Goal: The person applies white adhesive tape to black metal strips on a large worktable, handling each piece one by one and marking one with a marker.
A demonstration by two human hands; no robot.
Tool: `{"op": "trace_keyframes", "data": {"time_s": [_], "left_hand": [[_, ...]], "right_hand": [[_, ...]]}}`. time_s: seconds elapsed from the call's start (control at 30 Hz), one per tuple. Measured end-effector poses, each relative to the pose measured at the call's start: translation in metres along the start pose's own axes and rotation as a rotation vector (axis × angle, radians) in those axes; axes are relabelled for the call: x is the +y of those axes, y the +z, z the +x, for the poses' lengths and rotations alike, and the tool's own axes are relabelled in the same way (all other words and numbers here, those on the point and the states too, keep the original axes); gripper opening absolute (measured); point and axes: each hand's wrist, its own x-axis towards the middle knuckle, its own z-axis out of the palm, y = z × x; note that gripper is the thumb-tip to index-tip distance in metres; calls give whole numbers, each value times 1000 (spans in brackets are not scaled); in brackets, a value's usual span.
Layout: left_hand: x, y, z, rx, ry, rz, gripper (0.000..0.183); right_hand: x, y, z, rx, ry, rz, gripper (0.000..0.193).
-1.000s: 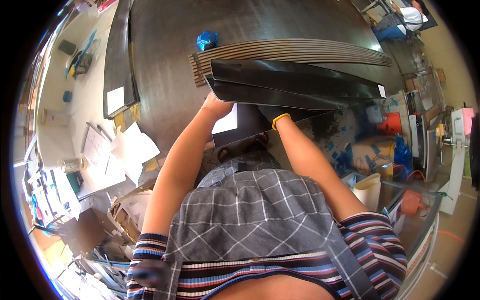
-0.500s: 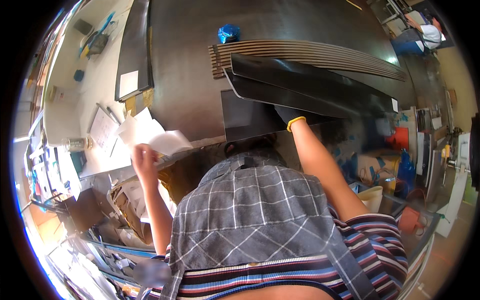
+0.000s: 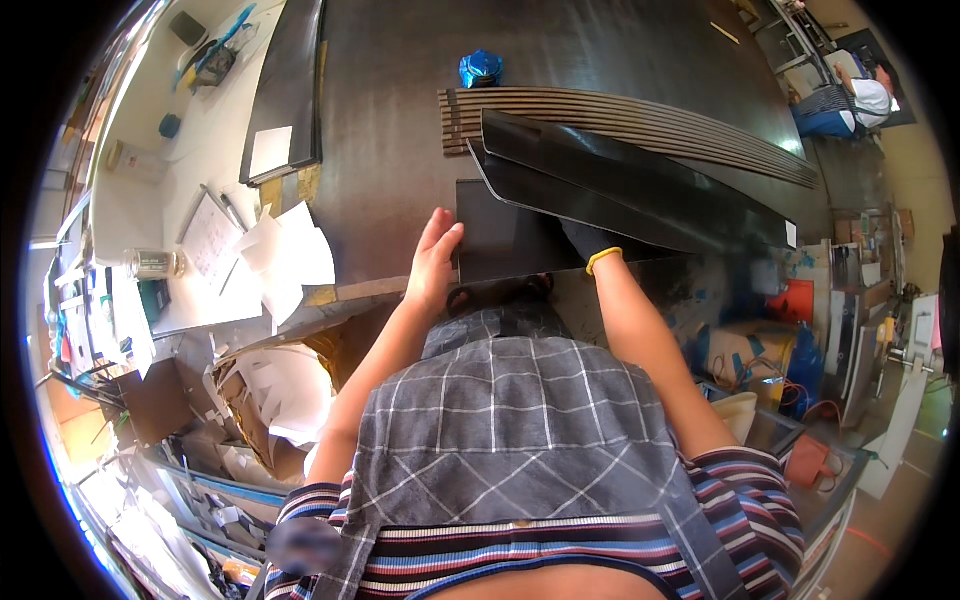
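Observation:
My left hand [image 3: 433,262] is bare, open and holds nothing, its fingers stretched out beside the left edge of a flat black panel [image 3: 490,240] at the table's near edge. My right hand [image 3: 588,240] wears a black glove with a yellow cuff. It reaches in under a long black strip with a rounded corner [image 3: 540,195], and its fingers are hidden there. A second long black strip [image 3: 600,155], with a small white label at its right end, overlaps the first. Behind them lies a row of thin brown-edged strips [image 3: 560,105].
A blue foil-wrapped lump [image 3: 481,69] sits on the dark table [image 3: 400,60]. Loose white papers [image 3: 290,262], a pen [image 3: 232,212] and a glass jar [image 3: 155,264] lie at left. Below is a carton [image 3: 285,385] of paper scraps. Another person [image 3: 850,100] is at far right.
My left hand has moved right from the white papers to the black panel's left edge. The papers have settled over the table's edge. My right hand stays by the black strips.

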Motion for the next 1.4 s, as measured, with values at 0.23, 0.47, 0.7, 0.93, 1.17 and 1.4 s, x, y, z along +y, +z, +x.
{"op": "trace_keyframes", "data": {"time_s": [0.23,0.47,0.7,0.93,1.17,1.4], "left_hand": [[-2,14,4,76,24,-89,60],[-7,10,20,-102,-123,-233,44],[52,42,48,-386,-364,-184,42],[108,85,69,-491,-420,-104,23],[116,96,60,-489,-437,-84,21],[112,91,58,-425,-417,-97,21]], "right_hand": [[69,77,-5,208,-259,-313,38],[8,11,-8,-9,-102,21,35],[-113,-100,-79,-486,-4,1040,14],[-108,-49,-49,127,-141,252,10],[-89,-14,19,225,273,-18,18],[-87,-26,18,127,158,20,24]]}}
